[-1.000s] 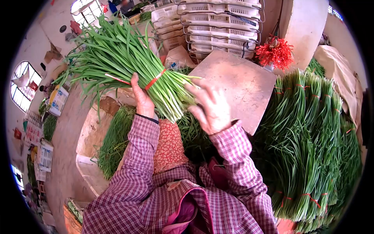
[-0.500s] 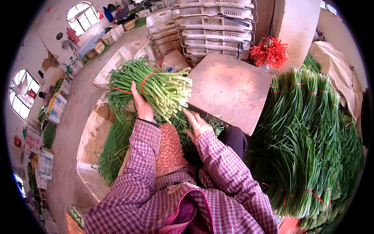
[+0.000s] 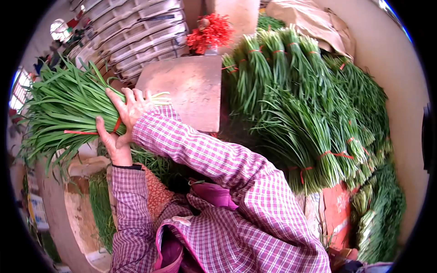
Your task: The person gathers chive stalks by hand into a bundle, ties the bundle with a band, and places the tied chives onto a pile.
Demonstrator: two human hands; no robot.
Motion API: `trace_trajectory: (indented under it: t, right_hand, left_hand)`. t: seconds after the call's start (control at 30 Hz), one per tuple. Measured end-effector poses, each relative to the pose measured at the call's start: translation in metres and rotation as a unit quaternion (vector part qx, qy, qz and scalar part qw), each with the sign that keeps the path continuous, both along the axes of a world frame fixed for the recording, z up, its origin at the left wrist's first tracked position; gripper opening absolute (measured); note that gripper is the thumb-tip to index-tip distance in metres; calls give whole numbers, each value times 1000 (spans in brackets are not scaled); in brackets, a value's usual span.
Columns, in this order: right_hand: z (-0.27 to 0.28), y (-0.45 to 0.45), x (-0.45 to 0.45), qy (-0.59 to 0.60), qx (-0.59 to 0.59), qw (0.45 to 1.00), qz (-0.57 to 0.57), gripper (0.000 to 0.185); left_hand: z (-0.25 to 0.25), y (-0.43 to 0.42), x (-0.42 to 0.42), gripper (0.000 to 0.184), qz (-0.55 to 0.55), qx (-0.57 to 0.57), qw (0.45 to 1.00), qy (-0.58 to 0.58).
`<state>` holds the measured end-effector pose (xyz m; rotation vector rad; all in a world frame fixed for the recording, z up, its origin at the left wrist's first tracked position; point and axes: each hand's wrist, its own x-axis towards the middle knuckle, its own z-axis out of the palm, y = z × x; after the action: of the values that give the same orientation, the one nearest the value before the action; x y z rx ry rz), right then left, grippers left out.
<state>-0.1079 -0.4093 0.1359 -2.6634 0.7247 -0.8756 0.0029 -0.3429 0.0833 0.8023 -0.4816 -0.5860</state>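
A tied bundle of garlic chives (image 3: 73, 100) is raised at the left, its green leaves fanning leftward and its pale stem ends to the right. My left hand (image 3: 114, 143) grips it from below, next to the red tie (image 3: 117, 124). Across the top of the stems, my right hand (image 3: 134, 109) is wrapped over the bundle and hides part of the stalks. A loose red tie end sticks out left of my left hand. The flat board-like tabletop (image 3: 186, 86) lies just right of the stem ends.
Tied chive bundles (image 3: 296, 113) are piled high on the right. Stacked white crates (image 3: 141, 36) and a bunch of red ties (image 3: 211, 34) stand at the back. Loose chives (image 3: 101, 204) lie in a container at lower left. A tan cloth (image 3: 314, 22) covers something behind the pile.
The view has swung rightward toward the pile. My right hand, free before, has come up and closed over the bundle's stems. My left hand still holds the bundle.
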Motion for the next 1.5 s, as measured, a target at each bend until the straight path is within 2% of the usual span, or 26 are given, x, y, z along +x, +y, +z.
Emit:
trace_trajectory:
  t: [0.03, 0.07, 0.13, 0.23, 0.27, 0.33, 0.37, 0.4, 0.47, 0.53, 0.57, 0.6, 0.67, 0.7, 0.73, 0.8, 0.87, 0.93, 1.0, 1.07, 1.17, 1.27, 1.4, 1.5]
  right_hand:
    - [3, -5, -13, -33, -8, 999, 11, 122]
    - [6, -13, -28, -41, 50, 998, 28, 118]
    - [6, -24, -63, -72, 45, 996, 11, 112]
    - [8, -39, -130, -73, -63, 994, -56, 103]
    - [8, -45, -154, -69, -118, 987, -86, 102]
    - [16, -53, -210, -41, -175, 971, -157, 102]
    - [22, -56, -240, -28, -208, 957, -200, 102]
    - [31, -57, -271, -17, -238, 941, -239, 102]
    - [47, -59, -331, 33, -266, 907, -325, 103]
    - [61, -63, -392, 73, -301, 868, -388, 102]
    - [68, -66, -421, 86, -322, 842, -425, 100]
    - [73, -65, -448, 98, -341, 814, -460, 98]
    - [100, -34, -489, 82, -309, 777, -543, 83]
    - [98, -45, -516, 108, -315, 769, -545, 90]
    - [94, -58, -544, 135, -322, 760, -548, 97]
    - [85, -64, -591, 159, -283, 718, -615, 97]
    - [69, -59, -622, 181, -223, 697, -657, 98]
    - [24, -72, -653, 222, -99, 682, -689, 98]
    - [-49, -84, -668, 256, 144, 639, -711, 98]
    - [-124, -93, -676, 338, 240, 600, -684, 101]
    - [-110, -95, -686, 293, 297, 627, -658, 104]
    - [-111, -99, -687, 309, 271, 628, -661, 105]
    - [-100, -101, -694, 324, 285, 635, -641, 117]
    - [-99, -102, -695, 283, 243, 631, -680, 117]
  left_hand:
    - [1, -5, -12, 77, -23, -7, 1000, -9]
    - [2, -13, -22, 78, -58, -5, 998, 1]
    - [-5, -33, -40, 79, -104, -41, 993, -35]
    - [3, -55, -76, 82, -207, -116, 970, -50]
    - [11, -60, -90, 79, -220, -124, 967, -34]
    - [21, -78, -102, 74, -314, -174, 933, 9]
    - [25, -88, -107, 69, -303, -142, 941, 54]
    - [27, -102, -110, 67, -387, -209, 897, 40]
    - [53, -118, -131, 65, -396, -153, 897, 121]
    - [76, -132, -161, 63, -352, -152, 923, 42]
    - [90, -137, -170, 63, -374, -161, 913, 33]
    - [95, -147, -165, 62, -470, -140, 870, 53]
    - [101, -183, -155, 57, -608, -128, 771, 138]
    - [107, -177, -173, 47, -565, -151, 805, 102]
    - [103, -182, -176, 47, -568, -149, 803, 102]
    - [88, -200, -165, 51, -543, -113, 827, 93]
    - [58, -204, -145, 45, -566, -105, 813, 85]
    - [23, -205, -133, 39, -563, -30, 823, 69]
    - [-12, -195, -127, 40, -517, 50, 850, 85]
    - [-39, -179, -120, 39, -493, 107, 856, 115]
    - [-64, -154, -92, 41, -480, 144, 860, 95]
    - [-70, -147, -87, 41, -436, 158, 880, 105]
    - [-55, -130, -78, 42, -422, 166, 888, 77]
    - [-45, -129, -73, 42, -439, 151, 884, 48]
